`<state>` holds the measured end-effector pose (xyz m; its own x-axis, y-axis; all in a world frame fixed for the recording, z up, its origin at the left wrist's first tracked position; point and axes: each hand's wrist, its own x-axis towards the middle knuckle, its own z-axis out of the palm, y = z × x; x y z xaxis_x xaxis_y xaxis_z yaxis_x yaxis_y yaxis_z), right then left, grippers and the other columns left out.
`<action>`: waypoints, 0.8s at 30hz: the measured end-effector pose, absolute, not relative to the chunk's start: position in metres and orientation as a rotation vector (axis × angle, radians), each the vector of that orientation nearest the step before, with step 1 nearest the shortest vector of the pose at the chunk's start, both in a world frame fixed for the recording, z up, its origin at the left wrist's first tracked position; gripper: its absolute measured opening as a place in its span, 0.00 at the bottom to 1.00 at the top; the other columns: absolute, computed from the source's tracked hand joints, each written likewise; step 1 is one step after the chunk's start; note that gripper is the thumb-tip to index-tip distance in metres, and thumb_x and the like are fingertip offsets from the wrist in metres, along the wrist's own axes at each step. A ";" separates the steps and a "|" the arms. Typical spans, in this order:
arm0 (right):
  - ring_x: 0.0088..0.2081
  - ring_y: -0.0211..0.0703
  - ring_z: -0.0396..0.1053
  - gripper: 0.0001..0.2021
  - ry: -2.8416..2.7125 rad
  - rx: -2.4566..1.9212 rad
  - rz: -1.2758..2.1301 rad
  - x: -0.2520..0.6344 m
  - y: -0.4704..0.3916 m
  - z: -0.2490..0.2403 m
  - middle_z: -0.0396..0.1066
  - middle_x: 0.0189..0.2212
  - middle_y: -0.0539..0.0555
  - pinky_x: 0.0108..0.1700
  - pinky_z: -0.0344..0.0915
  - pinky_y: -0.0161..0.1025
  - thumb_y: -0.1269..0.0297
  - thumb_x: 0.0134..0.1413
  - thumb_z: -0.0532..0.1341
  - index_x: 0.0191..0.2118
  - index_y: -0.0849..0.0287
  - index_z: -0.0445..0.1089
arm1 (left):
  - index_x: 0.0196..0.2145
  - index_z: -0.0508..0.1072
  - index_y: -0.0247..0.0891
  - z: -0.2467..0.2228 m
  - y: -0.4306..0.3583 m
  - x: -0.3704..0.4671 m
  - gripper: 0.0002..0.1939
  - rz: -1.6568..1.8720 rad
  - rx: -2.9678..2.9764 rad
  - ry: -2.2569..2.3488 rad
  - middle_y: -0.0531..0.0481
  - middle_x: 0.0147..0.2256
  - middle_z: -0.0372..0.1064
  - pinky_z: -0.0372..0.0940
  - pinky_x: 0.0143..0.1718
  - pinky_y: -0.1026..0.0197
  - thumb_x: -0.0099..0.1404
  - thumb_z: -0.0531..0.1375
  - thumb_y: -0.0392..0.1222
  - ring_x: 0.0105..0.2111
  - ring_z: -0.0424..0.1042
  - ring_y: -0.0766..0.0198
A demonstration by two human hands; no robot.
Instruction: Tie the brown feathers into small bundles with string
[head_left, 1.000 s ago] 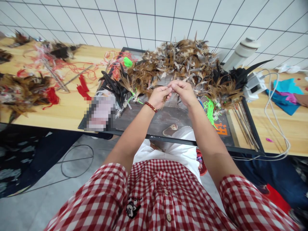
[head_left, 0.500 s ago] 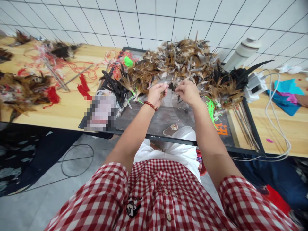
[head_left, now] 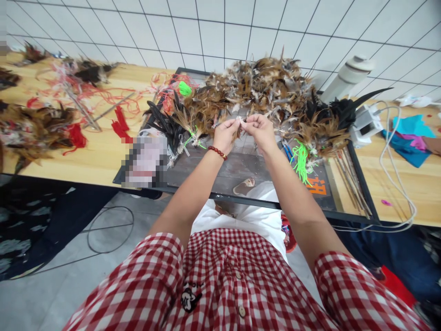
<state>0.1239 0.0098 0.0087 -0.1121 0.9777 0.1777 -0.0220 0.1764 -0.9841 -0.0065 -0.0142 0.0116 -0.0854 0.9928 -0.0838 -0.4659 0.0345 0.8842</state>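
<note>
My left hand (head_left: 225, 134), with a beaded bracelet (head_left: 217, 151) at its wrist, is closed in a pinch on feathers; their pale base shows at the fingertips and brown tips peek out below. Its fingertips meet those of my right hand (head_left: 261, 131), which is also pinched, at the pale end. What the right fingers hold is too small to make out. Behind both hands spreads a big heap of brown feathers (head_left: 258, 87). Beside my right forearm lie bright green strings (head_left: 302, 161) and a blue-handled tool (head_left: 286, 151).
The black-rimmed glass board (head_left: 220, 174) lies under my hands. A white bottle (head_left: 347, 76) and a white plug block (head_left: 367, 124) with a cable stand at right, near thin sticks (head_left: 354, 184). Red tassels (head_left: 121, 125) and more feathers (head_left: 37, 131) lie left. Another person's hand (head_left: 432, 144) shows at the right edge.
My right hand has moved left, bringing its fingertips against those of my left hand. The blue-handled tool beside the right forearm has come into sight. My left hand has barely moved.
</note>
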 end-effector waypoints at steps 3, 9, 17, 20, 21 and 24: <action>0.26 0.33 0.64 0.23 -1.240 -1.009 1.244 0.119 0.004 0.011 0.69 0.24 0.44 0.30 0.61 0.34 0.55 0.42 0.77 0.33 0.53 0.62 | 0.31 0.78 0.36 0.011 -0.015 -0.006 0.08 1.422 0.726 0.873 0.52 0.28 0.75 0.71 0.39 0.64 0.63 0.71 0.41 0.32 0.76 0.68; 0.23 0.31 0.63 0.29 -1.161 -1.039 1.452 0.125 0.000 0.016 0.72 0.24 0.45 0.25 0.56 0.31 0.52 0.33 0.80 0.32 0.54 0.61 | 0.29 0.77 0.35 0.014 -0.019 -0.006 0.09 1.307 0.730 0.767 0.54 0.24 0.71 0.70 0.35 0.65 0.64 0.70 0.41 0.26 0.72 0.70; 0.32 0.38 0.69 0.24 -1.440 -0.983 1.103 0.132 0.006 0.015 0.72 0.28 0.47 0.37 0.67 0.38 0.42 0.45 0.73 0.41 0.54 0.73 | 0.27 0.72 0.35 0.013 -0.020 -0.006 0.13 1.335 0.756 0.842 0.55 0.22 0.70 0.63 0.27 0.67 0.65 0.69 0.41 0.22 0.68 0.73; 0.31 0.38 0.68 0.23 -1.509 -0.950 1.090 0.132 0.001 0.021 0.74 0.28 0.48 0.37 0.68 0.40 0.40 0.46 0.71 0.38 0.55 0.77 | 0.24 0.70 0.35 0.014 -0.024 -0.004 0.17 1.265 0.863 0.822 0.56 0.19 0.67 0.60 0.25 0.68 0.65 0.69 0.44 0.19 0.65 0.73; 0.29 0.38 0.67 0.22 -1.516 -0.936 1.113 0.132 0.000 0.023 0.74 0.26 0.48 0.36 0.68 0.40 0.40 0.45 0.71 0.35 0.55 0.77 | 0.22 0.69 0.35 0.015 -0.025 -0.004 0.19 1.248 0.895 0.822 0.56 0.18 0.66 0.60 0.25 0.68 0.65 0.69 0.44 0.19 0.65 0.74; 0.26 0.37 0.65 0.22 -1.474 -0.921 1.182 0.134 -0.002 0.026 0.71 0.21 0.47 0.35 0.67 0.39 0.42 0.40 0.74 0.27 0.56 0.75 | 0.20 0.69 0.34 0.016 -0.027 -0.004 0.20 1.201 0.942 0.833 0.56 0.18 0.65 0.60 0.25 0.69 0.63 0.70 0.44 0.19 0.64 0.74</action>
<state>0.1337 -0.0020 0.0255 -0.2172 0.9478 0.2335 -0.0219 0.2344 -0.9719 -0.0044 -0.0271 0.0156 0.1754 0.9839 -0.0356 -0.3782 0.1007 0.9202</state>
